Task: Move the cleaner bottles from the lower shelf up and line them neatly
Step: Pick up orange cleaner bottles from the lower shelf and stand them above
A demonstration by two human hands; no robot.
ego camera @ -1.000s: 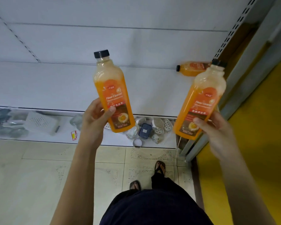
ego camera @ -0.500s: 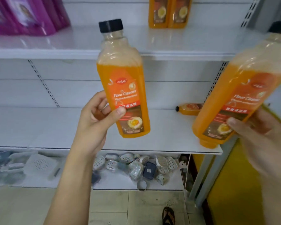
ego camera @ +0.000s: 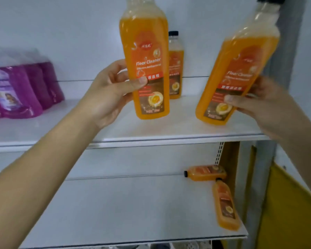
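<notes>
My left hand (ego camera: pixel 106 92) grips an orange floor cleaner bottle (ego camera: pixel 144 51) upright, just above the upper shelf (ego camera: pixel 151 133). My right hand (ego camera: pixel 262 105) holds a second orange bottle (ego camera: pixel 241 65), tilted with its black cap to the upper right, its base over the shelf's right end. Another orange bottle (ego camera: pixel 175 65) stands at the back of the upper shelf, behind the left-hand one. Two more orange bottles lie on their sides at the right end of the lower shelf (ego camera: pixel 115 212): one (ego camera: pixel 205 173) along the back, one (ego camera: pixel 225 205) pointing to the front.
Purple refill pouches (ego camera: pixel 20 85) stand at the left of the upper shelf. A grey upright post (ego camera: pixel 285 69) and a yellow panel (ego camera: pixel 291 212) border the shelves on the right. White back wall behind both shelves.
Both hands have lifted their bottles from in front of the lower shelf up to the upper shelf, and the view has tilted upward with them.
</notes>
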